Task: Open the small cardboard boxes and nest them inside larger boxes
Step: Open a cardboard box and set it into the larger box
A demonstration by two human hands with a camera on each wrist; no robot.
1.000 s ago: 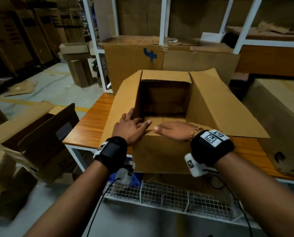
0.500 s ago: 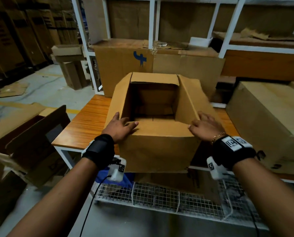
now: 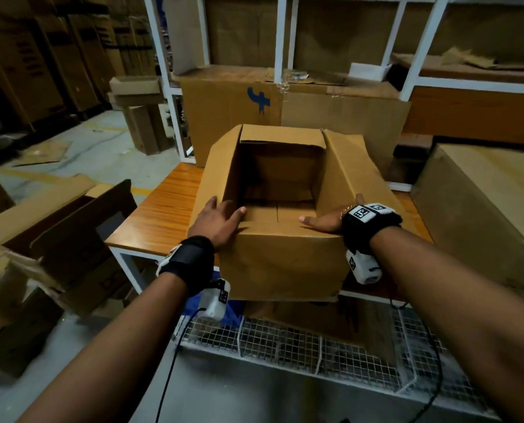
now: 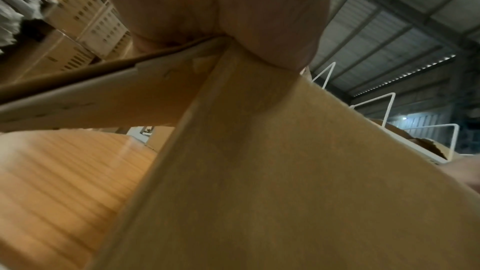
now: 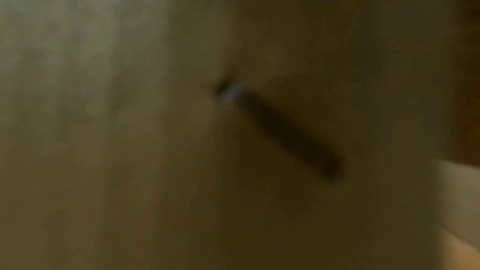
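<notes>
An open brown cardboard box (image 3: 285, 264) stands on the wooden table (image 3: 163, 215), its near side hanging past the table's front edge. All flaps are spread outward and the inside looks empty. My left hand (image 3: 221, 221) lies flat on the near left corner, fingers straight, thumb over the rim. My right hand (image 3: 321, 222) lies flat across the near right corner, fingers pointing left along the rim. The left wrist view shows my palm (image 4: 233, 17) pressed on the box's corner (image 4: 285, 171). The right wrist view is blurred cardboard only.
A larger closed box (image 3: 483, 209) sits at the right on the table. Behind stands a big box with a blue mark (image 3: 239, 117) in white shelving (image 3: 280, 41). A wire mesh shelf (image 3: 285, 340) lies below the table. Flattened cardboard (image 3: 56, 239) piles up at the left.
The box has slid toward me. My right hand went out to the right flap's edge and has now moved back onto the near rim; my left hand stayed at the near left corner.
</notes>
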